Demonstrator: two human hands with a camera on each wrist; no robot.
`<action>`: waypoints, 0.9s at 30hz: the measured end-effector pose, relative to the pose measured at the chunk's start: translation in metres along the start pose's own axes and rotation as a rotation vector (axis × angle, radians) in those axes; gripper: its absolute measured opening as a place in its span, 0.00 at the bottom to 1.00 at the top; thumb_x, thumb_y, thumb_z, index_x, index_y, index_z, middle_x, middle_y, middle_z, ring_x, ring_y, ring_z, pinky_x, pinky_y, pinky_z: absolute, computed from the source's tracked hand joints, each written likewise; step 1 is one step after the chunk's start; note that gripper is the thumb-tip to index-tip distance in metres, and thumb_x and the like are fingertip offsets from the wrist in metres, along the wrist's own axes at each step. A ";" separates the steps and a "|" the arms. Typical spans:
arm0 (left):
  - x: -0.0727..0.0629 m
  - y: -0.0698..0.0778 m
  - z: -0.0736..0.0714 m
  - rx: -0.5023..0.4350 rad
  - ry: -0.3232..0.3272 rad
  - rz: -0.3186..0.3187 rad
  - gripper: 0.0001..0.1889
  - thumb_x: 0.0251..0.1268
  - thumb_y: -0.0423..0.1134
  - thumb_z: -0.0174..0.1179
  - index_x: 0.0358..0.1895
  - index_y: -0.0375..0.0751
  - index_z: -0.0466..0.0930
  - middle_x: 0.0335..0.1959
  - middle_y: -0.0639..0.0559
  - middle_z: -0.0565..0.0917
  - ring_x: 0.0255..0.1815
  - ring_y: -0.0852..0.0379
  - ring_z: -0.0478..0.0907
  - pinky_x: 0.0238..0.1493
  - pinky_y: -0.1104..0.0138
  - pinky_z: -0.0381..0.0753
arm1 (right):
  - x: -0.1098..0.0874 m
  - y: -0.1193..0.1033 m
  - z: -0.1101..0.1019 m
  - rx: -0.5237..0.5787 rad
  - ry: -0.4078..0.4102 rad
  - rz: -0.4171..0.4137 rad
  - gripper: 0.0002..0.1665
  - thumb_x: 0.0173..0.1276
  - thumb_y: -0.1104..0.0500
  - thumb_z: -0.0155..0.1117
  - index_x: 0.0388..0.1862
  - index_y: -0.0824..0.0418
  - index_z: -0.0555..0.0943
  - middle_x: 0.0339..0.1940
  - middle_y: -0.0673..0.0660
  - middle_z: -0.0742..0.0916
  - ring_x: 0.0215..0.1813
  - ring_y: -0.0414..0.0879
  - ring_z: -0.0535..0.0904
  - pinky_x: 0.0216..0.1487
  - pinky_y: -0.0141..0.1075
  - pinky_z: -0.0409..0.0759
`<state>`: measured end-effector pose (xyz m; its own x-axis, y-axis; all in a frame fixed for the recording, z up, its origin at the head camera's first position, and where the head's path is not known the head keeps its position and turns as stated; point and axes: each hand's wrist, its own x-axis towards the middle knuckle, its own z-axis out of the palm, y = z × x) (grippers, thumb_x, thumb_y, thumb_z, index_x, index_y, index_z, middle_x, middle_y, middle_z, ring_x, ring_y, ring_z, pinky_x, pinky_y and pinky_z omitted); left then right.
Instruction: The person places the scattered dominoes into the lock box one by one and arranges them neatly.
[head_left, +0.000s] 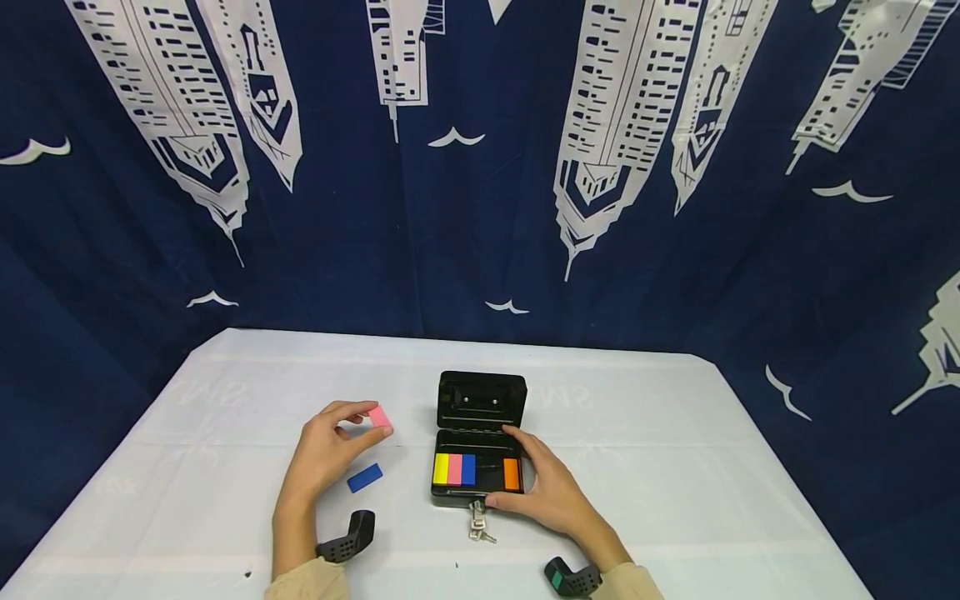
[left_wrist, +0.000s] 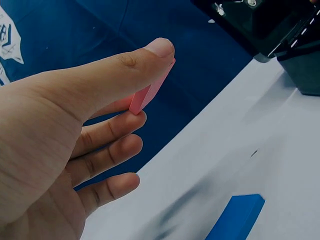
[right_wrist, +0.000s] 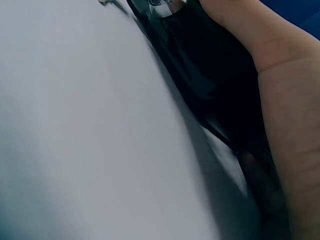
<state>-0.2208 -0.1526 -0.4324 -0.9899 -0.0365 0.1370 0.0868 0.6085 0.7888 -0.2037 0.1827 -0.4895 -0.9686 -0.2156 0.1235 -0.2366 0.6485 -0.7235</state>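
Between thumb and fingertips my left hand (head_left: 327, 447) pinches a pink block (head_left: 380, 417), held above the table left of the box. In the left wrist view the pink block (left_wrist: 149, 92) shows edge-on under the thumb. A blue block (head_left: 364, 477) lies on the table just below that hand. The black metal box (head_left: 489, 479) stands with its lid (head_left: 482, 400) raised; inside sit yellow (head_left: 441, 469), pink (head_left: 454, 469) and blue (head_left: 468, 469) blocks side by side, and an orange block (head_left: 512, 474) at the right end. My right hand (head_left: 546, 485) grips the box's right side, thumb at the front, fingers by the hinge.
Keys (head_left: 478, 523) hang from the lock at the box's front. A white cloth (head_left: 645, 433) covers the table. Behind it hangs a dark blue curtain (head_left: 450, 225) with white building prints. Black bands (head_left: 348, 537) are on both wrists.
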 end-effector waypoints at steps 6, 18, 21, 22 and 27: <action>0.001 0.006 0.004 -0.009 -0.010 0.014 0.27 0.58 0.54 0.76 0.60 0.48 0.86 0.53 0.46 0.85 0.44 0.51 0.77 0.45 0.63 0.77 | 0.000 -0.001 0.000 -0.001 -0.006 0.010 0.62 0.46 0.31 0.83 0.79 0.42 0.66 0.78 0.57 0.72 0.76 0.59 0.70 0.72 0.66 0.70; 0.003 0.015 0.010 -0.016 -0.007 0.063 0.26 0.56 0.52 0.78 0.58 0.49 0.87 0.50 0.48 0.86 0.44 0.51 0.77 0.47 0.61 0.79 | 0.000 -0.001 0.000 -0.002 -0.005 0.013 0.62 0.46 0.31 0.83 0.79 0.42 0.66 0.78 0.57 0.72 0.76 0.59 0.70 0.72 0.66 0.70; 0.004 0.020 0.014 -0.025 -0.019 0.077 0.26 0.56 0.50 0.78 0.58 0.47 0.87 0.51 0.48 0.86 0.46 0.50 0.78 0.48 0.61 0.79 | 0.000 -0.001 0.000 -0.004 -0.005 0.012 0.62 0.46 0.30 0.83 0.79 0.42 0.66 0.78 0.57 0.72 0.76 0.59 0.70 0.72 0.66 0.70; 0.004 0.022 0.015 -0.025 -0.024 0.082 0.26 0.55 0.50 0.78 0.58 0.47 0.87 0.51 0.48 0.86 0.46 0.50 0.78 0.48 0.61 0.79 | 0.000 -0.001 0.000 -0.003 -0.006 0.012 0.62 0.46 0.30 0.83 0.79 0.42 0.66 0.78 0.57 0.72 0.76 0.59 0.70 0.72 0.66 0.70; 0.004 0.027 0.020 -0.036 -0.038 0.124 0.26 0.55 0.49 0.79 0.57 0.45 0.87 0.50 0.51 0.86 0.47 0.48 0.79 0.48 0.60 0.80 | 0.000 -0.001 0.000 -0.004 -0.008 0.009 0.63 0.46 0.30 0.83 0.79 0.43 0.66 0.78 0.57 0.72 0.76 0.59 0.70 0.72 0.66 0.70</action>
<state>-0.2243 -0.1205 -0.4221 -0.9748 0.0676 0.2126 0.2120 0.5778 0.7882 -0.2033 0.1821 -0.4885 -0.9702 -0.2153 0.1115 -0.2280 0.6533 -0.7219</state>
